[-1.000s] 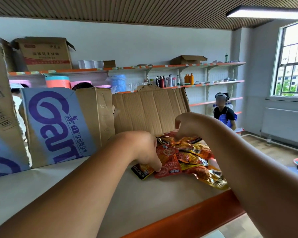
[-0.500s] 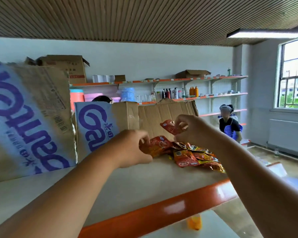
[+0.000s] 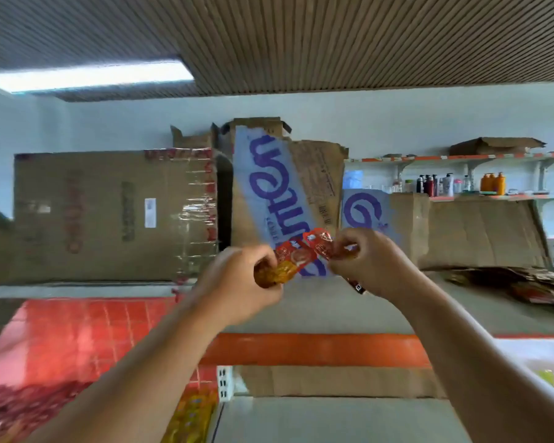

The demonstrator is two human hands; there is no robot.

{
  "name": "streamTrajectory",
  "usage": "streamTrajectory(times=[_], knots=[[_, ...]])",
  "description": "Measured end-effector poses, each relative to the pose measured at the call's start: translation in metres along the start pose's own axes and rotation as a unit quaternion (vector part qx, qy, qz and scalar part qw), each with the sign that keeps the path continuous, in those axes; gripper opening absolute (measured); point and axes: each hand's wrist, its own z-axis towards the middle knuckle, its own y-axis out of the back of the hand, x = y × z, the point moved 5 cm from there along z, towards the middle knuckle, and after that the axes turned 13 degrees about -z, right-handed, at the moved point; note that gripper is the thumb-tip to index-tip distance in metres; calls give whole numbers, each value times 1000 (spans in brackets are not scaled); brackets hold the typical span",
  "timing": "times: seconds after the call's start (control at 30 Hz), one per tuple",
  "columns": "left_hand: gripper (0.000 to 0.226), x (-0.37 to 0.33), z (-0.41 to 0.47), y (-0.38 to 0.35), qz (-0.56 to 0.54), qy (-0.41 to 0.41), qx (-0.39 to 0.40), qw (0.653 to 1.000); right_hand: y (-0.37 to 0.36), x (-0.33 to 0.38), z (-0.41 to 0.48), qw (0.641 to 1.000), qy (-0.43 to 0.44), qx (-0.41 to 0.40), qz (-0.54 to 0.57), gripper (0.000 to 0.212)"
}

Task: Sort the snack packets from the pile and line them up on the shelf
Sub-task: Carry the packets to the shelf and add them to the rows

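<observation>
Left hand [image 3: 237, 284] is up over the shelf [image 3: 317, 350], fingers curled, pinching an orange packet [image 3: 282, 266] by its lower end. Right hand [image 3: 370, 263] is just beside it, thumb and fingers nipped on a red packet [image 3: 317, 239], and a dark packet [image 3: 359, 286] pokes out beneath that palm. Orange and red meet in the gap between the hands, both held in the air above the grey shelf top. The pile [image 3: 538, 284] lies on the same shelf, well off to the right, too blurred to pick out single packs. Behind the hands stands a blue-lettered box [image 3: 269, 187], with a taped brown box [image 3: 109, 215] to its left and flat cardboard [image 3: 480, 231] leaning on the right. Bottles [image 3: 445, 183] line a far wall shelf.
</observation>
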Motion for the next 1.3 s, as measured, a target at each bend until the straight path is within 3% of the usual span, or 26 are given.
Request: streamTrajectory(times=[0.3, 0.57, 0.83, 0.97, 1.1, 1.3], knots=[[28, 102, -136, 181, 102, 108, -115, 982, -153, 192, -13, 983, 93, 90, 129, 18], [29, 179, -229, 228, 116, 181, -161, 963, -263, 294, -40, 961, 150, 130, 193, 24], [36, 284, -283, 227, 132, 299, -168, 930, -396, 315, -43, 946, 137, 210, 205, 24], [51, 332, -296, 221, 136, 341, -162, 916, -460, 309, -42, 939, 100, 267, 192, 26], [26, 376, -307, 211, 129, 359, -148, 912, -509, 297, -44, 945, 79, 281, 146, 32], [26, 434, -335, 199, 124, 390, -108, 906, -574, 284, -56, 950, 32, 298, 90, 38]])
